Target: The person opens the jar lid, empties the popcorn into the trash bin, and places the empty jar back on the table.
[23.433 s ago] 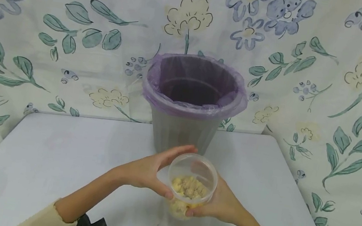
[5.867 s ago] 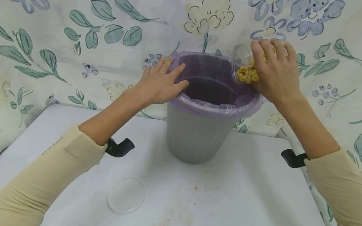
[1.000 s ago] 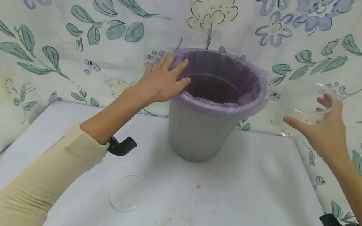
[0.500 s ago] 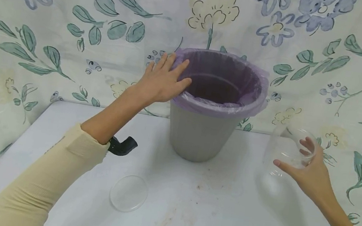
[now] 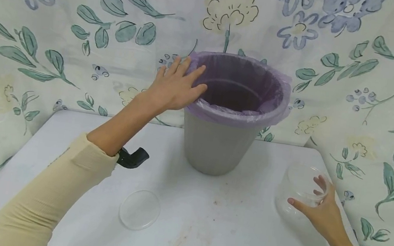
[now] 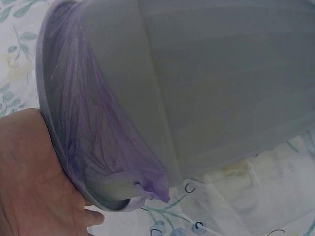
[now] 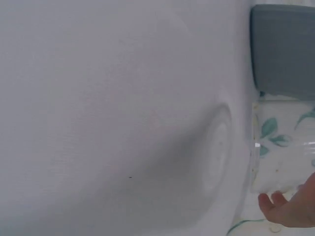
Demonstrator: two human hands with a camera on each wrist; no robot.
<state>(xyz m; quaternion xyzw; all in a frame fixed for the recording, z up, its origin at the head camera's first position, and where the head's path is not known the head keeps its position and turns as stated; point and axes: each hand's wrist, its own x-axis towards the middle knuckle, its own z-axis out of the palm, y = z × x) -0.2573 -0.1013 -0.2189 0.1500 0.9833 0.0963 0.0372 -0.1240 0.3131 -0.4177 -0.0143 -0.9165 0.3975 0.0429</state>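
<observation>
My right hand [image 5: 324, 216] grips a clear plastic container [image 5: 293, 187], thumb on the near side and fingers on the far side. The container is upright at the table's right, with no food visible in it. In the right wrist view, a narrow gap shows between the container [image 7: 285, 152] and its shadow on the table. My left hand [image 5: 174, 87] rests with spread fingers on the left rim of a grey trash bin [image 5: 218, 146], over its purple liner bag [image 5: 236, 119]. The left wrist view shows the bin [image 6: 221, 83] beside that palm.
A clear round lid [image 5: 140, 210] lies flat on the white table [image 5: 249, 238], front left of the bin. Small crumbs and brownish smears [image 5: 191, 238] mark the table's middle. A flowered cloth [image 5: 114, 66] hangs behind and at the right.
Earlier the container held yellowish food; 5.9 s ago my right hand tilted it over the bin. Within the last second it came down beside the bin toward the table. My left hand stayed.
</observation>
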